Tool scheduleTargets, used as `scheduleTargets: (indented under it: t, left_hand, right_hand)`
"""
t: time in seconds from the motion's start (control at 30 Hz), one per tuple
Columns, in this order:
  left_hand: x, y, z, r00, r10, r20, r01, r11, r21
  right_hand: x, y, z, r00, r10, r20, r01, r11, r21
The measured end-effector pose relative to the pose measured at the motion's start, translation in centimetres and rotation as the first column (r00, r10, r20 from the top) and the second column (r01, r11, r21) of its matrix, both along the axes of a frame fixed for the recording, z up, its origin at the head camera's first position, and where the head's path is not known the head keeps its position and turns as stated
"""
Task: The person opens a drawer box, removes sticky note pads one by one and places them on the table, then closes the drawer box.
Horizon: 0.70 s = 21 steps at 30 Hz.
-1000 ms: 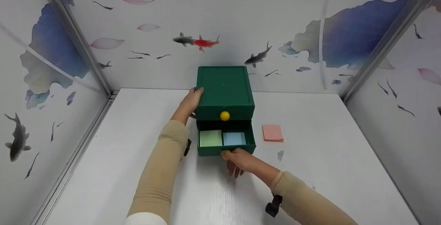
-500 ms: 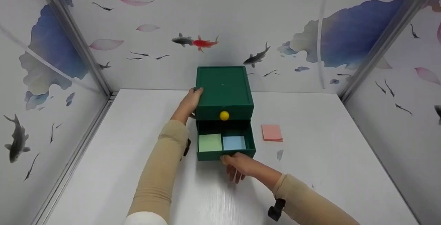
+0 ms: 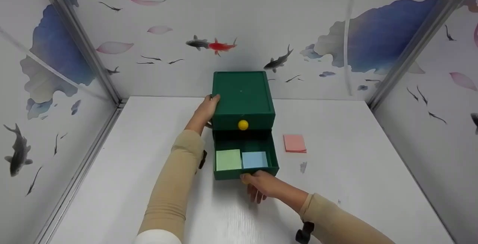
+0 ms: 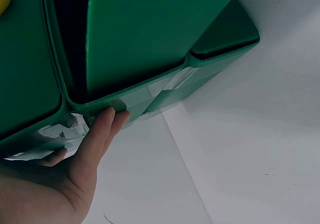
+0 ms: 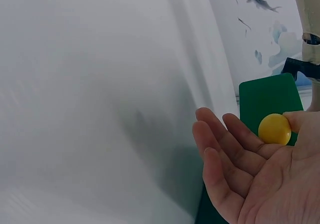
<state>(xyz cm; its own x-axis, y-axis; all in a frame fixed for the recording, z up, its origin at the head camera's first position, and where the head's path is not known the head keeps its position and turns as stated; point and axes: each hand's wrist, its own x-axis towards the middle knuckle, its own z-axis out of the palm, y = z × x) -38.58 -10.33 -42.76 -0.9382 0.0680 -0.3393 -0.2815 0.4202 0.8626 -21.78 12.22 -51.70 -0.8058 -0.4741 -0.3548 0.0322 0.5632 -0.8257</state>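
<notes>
A green drawer cabinet (image 3: 242, 92) stands against the back wall. One of its lower drawers (image 3: 256, 138) is pulled out, with a green sticky-note pad (image 3: 228, 160) and a blue pad (image 3: 254, 159) side by side inside. My left hand (image 3: 206, 110) rests on the cabinet's left side; in the left wrist view its extended fingers (image 4: 103, 126) lie against the taped side wall. With thumb and index finger my right hand (image 3: 263, 184) pinches the yellow knob (image 5: 274, 129) of the pulled-out drawer, while the other fingers hang loosely below.
To the cabinet's right, a pink sticky-note pad (image 3: 294, 143) lies on the white table (image 3: 336, 169). Another yellow knob (image 3: 243, 125) sticks out from the upper drawer front. Walls printed with fish surround the table on the back and both sides.
The drawer has slid further out toward me, carrying the green and blue pads along. My right hand has moved back with its knob; the left hand stays put on the cabinet.
</notes>
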Motion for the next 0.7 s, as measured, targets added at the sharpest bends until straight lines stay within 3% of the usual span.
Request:
scheduleTargets:
  t: [0.7]
  left_hand:
    - [-0.2,-0.1,-0.1,1.000,-0.004,0.011,0.004,1.000,0.003]
  right_hand:
    - [2.4,-0.1,-0.4,0.999,0.019,0.038,-0.018,1.000,-0.012]
